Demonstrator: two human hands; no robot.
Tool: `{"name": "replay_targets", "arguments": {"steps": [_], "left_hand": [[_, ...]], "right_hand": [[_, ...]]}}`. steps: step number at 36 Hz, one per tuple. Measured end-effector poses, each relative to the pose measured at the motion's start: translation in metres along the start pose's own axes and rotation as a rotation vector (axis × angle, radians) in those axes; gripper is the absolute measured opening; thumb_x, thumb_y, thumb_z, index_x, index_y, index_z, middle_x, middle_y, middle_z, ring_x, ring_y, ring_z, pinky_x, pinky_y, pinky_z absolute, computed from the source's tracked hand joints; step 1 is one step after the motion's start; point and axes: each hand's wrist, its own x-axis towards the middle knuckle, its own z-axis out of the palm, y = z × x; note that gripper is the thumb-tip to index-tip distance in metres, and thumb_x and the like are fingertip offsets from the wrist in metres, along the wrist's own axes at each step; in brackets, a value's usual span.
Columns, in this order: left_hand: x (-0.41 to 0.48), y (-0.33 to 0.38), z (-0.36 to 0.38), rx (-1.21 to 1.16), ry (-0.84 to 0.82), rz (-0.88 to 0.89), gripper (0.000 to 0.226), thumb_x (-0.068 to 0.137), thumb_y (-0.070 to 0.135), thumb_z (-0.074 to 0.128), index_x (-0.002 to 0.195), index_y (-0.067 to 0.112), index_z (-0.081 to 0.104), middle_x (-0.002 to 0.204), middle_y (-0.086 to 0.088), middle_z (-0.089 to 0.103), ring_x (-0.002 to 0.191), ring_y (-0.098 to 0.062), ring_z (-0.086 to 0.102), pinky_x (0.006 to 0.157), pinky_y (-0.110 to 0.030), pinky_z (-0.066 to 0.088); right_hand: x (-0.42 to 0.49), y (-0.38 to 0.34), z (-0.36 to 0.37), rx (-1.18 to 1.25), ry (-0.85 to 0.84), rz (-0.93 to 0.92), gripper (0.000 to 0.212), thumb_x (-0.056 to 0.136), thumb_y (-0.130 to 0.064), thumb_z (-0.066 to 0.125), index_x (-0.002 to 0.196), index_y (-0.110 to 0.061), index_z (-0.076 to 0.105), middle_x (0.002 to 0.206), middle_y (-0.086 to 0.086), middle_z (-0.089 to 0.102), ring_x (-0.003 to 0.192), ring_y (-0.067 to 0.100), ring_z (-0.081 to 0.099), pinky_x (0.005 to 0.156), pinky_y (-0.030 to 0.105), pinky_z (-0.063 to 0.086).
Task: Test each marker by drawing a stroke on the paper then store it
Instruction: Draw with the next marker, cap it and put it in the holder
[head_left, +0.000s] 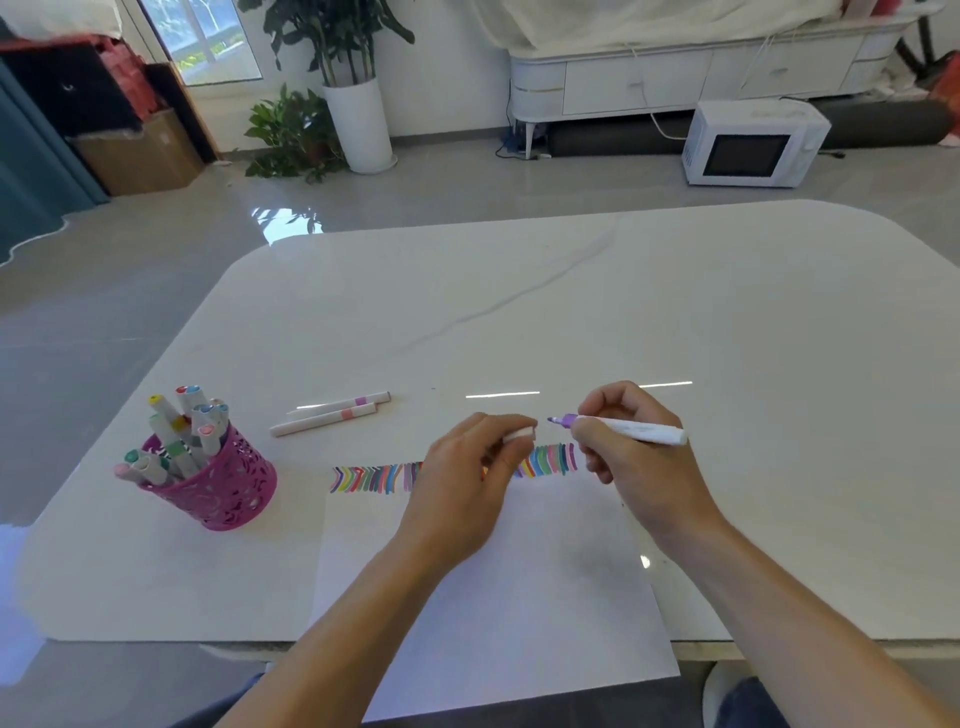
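Observation:
My right hand (631, 441) grips a white marker (639, 430) with a bare purple tip pointing left, held just above the far edge of the white paper (493, 582). My left hand (467, 478) pinches the marker's white cap (519, 434), a short gap from the tip. A row of several coloured strokes (374, 478) runs along the paper's far edge, partly hidden by my left hand. A pink perforated pen cup (228, 488) at the left holds several markers. Two capped white markers (332, 413) with pink bands lie on the table beyond the paper.
The white table (675, 312) stretches far and right with a rounded far edge. The paper's near edge overhangs the table front. On the floor beyond stand a white microwave (753, 145), potted plants (332, 104) and a cardboard box (140, 156).

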Motion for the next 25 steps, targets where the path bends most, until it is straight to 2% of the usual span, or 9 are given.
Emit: {"name": "replay_targets", "arguments": {"steps": [2, 5, 8, 11, 18, 25], "left_hand": [[-0.002, 0.001, -0.006, -0.048, 0.004, -0.092, 0.016, 0.097, 0.024, 0.063, 0.111, 0.031, 0.07, 0.092, 0.015, 0.07, 0.083, -0.006, 0.067, 0.077, -0.027, 0.054], [-0.006, 0.004, -0.015, -0.201, 0.014, -0.231, 0.013, 0.095, 0.019, 0.066, 0.106, 0.024, 0.069, 0.087, 0.009, 0.074, 0.078, -0.007, 0.071, 0.08, -0.032, 0.058], [-0.009, 0.006, -0.021, -0.351, -0.011, -0.318, 0.01, 0.097, 0.013, 0.063, 0.105, 0.016, 0.069, 0.09, 0.004, 0.076, 0.078, -0.015, 0.073, 0.083, -0.038, 0.06], [-0.012, 0.007, -0.026, -0.455, -0.037, -0.375, 0.011, 0.099, 0.015, 0.06, 0.105, 0.014, 0.069, 0.091, -0.002, 0.077, 0.08, -0.02, 0.074, 0.083, -0.041, 0.06], [-0.015, 0.01, -0.03, -0.533, -0.06, -0.418, 0.018, 0.102, 0.021, 0.056, 0.109, 0.01, 0.067, 0.096, -0.003, 0.077, 0.082, -0.021, 0.074, 0.085, -0.042, 0.06], [-0.015, 0.011, -0.03, -0.505, -0.072, -0.402, 0.016, 0.102, 0.021, 0.055, 0.109, 0.015, 0.068, 0.096, -0.002, 0.077, 0.083, -0.02, 0.074, 0.086, -0.042, 0.06]], "right_hand": [[-0.003, -0.002, 0.005, 0.031, -0.019, -0.027, 0.015, 0.072, -0.014, 0.073, 0.083, -0.006, 0.065, 0.063, -0.001, 0.059, 0.054, 0.015, 0.05, 0.05, 0.021, 0.042], [-0.005, -0.007, 0.014, 0.073, -0.045, -0.041, 0.003, 0.086, 0.001, 0.069, 0.087, -0.001, 0.07, 0.068, 0.0, 0.065, 0.058, 0.017, 0.053, 0.056, 0.029, 0.047], [-0.006, -0.01, 0.021, 0.157, -0.066, -0.007, 0.017, 0.095, -0.001, 0.06, 0.086, -0.002, 0.074, 0.075, 0.008, 0.069, 0.064, 0.02, 0.059, 0.058, 0.031, 0.056], [-0.007, -0.01, 0.025, 0.164, -0.071, 0.001, 0.016, 0.097, -0.003, 0.058, 0.094, 0.005, 0.072, 0.076, 0.01, 0.072, 0.067, 0.023, 0.063, 0.059, 0.033, 0.06], [-0.008, -0.004, 0.032, 0.096, -0.048, -0.071, 0.012, 0.099, -0.002, 0.057, 0.095, 0.004, 0.067, 0.08, 0.017, 0.075, 0.067, 0.024, 0.065, 0.059, 0.036, 0.057], [-0.008, 0.001, 0.032, 0.047, -0.091, -0.05, 0.014, 0.1, -0.002, 0.055, 0.098, 0.006, 0.066, 0.073, 0.01, 0.072, 0.065, 0.022, 0.065, 0.058, 0.037, 0.058]]}}
